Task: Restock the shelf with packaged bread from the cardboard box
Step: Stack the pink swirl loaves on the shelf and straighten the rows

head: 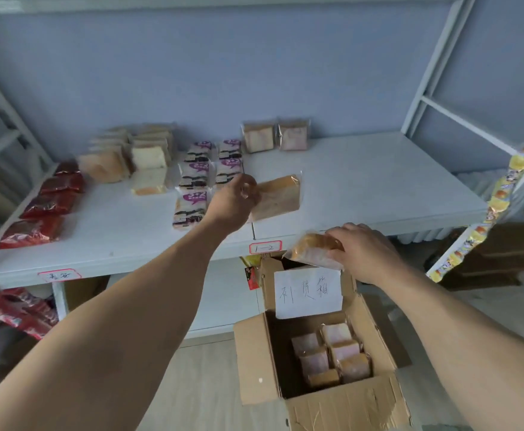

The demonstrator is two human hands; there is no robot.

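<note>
My left hand (236, 200) reaches over the white shelf (378, 188) and grips the edge of a clear-wrapped bread pack (281, 195), held just above the shelf surface. My right hand (366, 250) holds a second wrapped bread pack (312, 248) at the shelf's front edge, above the open cardboard box (254, 353). The box stands on the floor below and holds several more bread packs (332, 353). A paper note with handwriting (309, 292) is stuck on its rear flap. Two matching packs (274, 136) stand upright at the back of the shelf.
Purple-labelled sandwich packs (195, 188), pale bread packs (130, 157) and red packets (46, 206) fill the shelf's left half. The right half is bare. A strip of yellow snack packets (487, 209) hangs at the right. Red packets (12, 306) hang at lower left.
</note>
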